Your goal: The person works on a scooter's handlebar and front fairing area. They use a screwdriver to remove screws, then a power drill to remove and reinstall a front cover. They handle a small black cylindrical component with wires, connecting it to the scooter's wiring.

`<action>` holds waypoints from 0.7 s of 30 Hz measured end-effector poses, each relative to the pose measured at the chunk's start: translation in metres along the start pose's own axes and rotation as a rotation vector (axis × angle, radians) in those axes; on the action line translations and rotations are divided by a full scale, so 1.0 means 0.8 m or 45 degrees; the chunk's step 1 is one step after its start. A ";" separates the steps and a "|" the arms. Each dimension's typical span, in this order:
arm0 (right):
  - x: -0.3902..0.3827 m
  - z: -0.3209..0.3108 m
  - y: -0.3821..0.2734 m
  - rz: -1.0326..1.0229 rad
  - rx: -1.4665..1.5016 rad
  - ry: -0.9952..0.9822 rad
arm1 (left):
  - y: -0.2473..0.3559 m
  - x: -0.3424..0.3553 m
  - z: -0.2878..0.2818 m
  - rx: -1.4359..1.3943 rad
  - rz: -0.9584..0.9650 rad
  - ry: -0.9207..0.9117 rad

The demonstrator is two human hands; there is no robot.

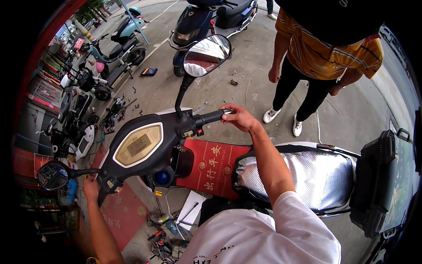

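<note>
My right hand is closed round the end of the scooter's right handlebar grip, beside a switch block with a red button. My left hand holds the left end of the handlebar near a brake lever, its fingers partly hidden. Between them sits the black dashboard with a white-rimmed display. Two round mirrors rise on stalks, one each side. Below lie a red printed floor mat and a seat under a silver cover, with a black top box behind.
A person in a striped orange shirt stands beyond my scooter. A dark scooter is parked ahead; several more line the left. Loose tools lie on the ground below, with parts farther left. Another person's legs show at the top.
</note>
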State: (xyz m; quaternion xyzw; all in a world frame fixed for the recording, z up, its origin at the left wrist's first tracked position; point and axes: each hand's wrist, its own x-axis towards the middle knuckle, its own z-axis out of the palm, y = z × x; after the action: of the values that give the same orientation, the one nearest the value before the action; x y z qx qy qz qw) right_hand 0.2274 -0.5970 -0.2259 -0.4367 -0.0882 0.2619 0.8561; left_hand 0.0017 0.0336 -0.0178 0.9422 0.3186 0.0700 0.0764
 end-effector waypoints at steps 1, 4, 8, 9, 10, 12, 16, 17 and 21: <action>0.001 0.001 0.001 -0.002 -0.004 -0.002 | -0.005 0.001 0.001 0.006 0.009 0.010; -0.003 0.003 -0.003 0.005 -0.023 0.023 | -0.006 0.004 0.002 -0.001 0.023 0.015; -0.006 0.007 -0.007 0.061 -0.027 0.048 | 0.003 -0.001 0.001 -0.076 -0.013 -0.008; -0.008 0.010 -0.009 0.084 -0.035 0.063 | 0.004 -0.003 0.000 -0.085 -0.021 -0.009; -0.011 0.013 -0.012 0.107 -0.042 0.079 | 0.003 -0.003 -0.001 -0.070 -0.019 -0.002; -0.017 0.016 -0.014 0.098 -0.055 0.101 | 0.003 -0.004 -0.001 -0.041 -0.016 0.009; -0.036 -0.006 -0.001 0.206 -0.085 0.246 | 0.022 -0.004 0.000 -0.090 -0.008 -0.011; -0.044 -0.012 0.008 0.337 -0.138 0.180 | 0.022 -0.005 0.000 -0.082 -0.005 0.003; -0.082 0.051 -0.003 0.391 -0.425 -0.300 | 0.006 -0.005 0.002 0.002 0.054 0.080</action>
State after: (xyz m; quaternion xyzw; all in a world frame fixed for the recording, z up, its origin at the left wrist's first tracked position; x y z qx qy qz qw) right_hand 0.1569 -0.6039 -0.1944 -0.5466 -0.1620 0.4196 0.7064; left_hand 0.0018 0.0273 -0.0184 0.9461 0.3009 0.1011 0.0643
